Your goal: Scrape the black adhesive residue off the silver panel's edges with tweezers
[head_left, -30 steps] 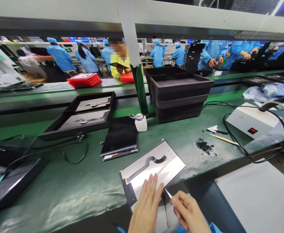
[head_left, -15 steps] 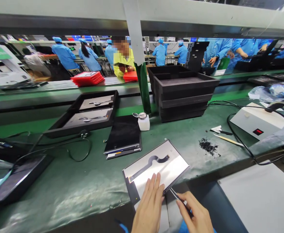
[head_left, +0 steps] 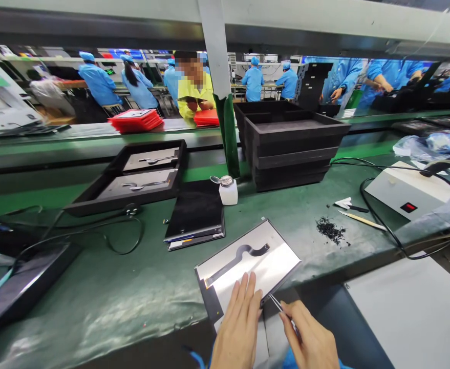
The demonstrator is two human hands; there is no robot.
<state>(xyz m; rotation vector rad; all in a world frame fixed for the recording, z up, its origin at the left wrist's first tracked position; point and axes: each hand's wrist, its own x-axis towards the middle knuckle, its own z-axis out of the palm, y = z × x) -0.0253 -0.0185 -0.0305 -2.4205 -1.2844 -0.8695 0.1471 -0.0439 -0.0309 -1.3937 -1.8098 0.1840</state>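
Note:
A display panel (head_left: 274, 256) with a silver back and a dark ribbon cable (head_left: 234, 260) lies aslant over the bench's near edge. My left hand (head_left: 238, 320) rests flat on its near part, fingers stretched out and the thumb by the edge. Pinched in my right hand (head_left: 309, 333) is a pair of tweezers (head_left: 275, 302), whose tips are at the panel's near right edge. What the tips touch is too small to make out.
Dark panels (head_left: 196, 210) are stacked beside a white pump bottle (head_left: 229, 192). Black trays (head_left: 294, 154) stand behind. Black scraps (head_left: 330, 230), a yellow-handled tool (head_left: 363, 220) and a cabled grey box (head_left: 409, 192) lie right. A tray (head_left: 82, 206) holds two panels. Co-workers are beyond.
The tweezer tips have shifted slightly up and left along the panel's edge. My left hand stays flat on the panel. The camera view has moved slightly.

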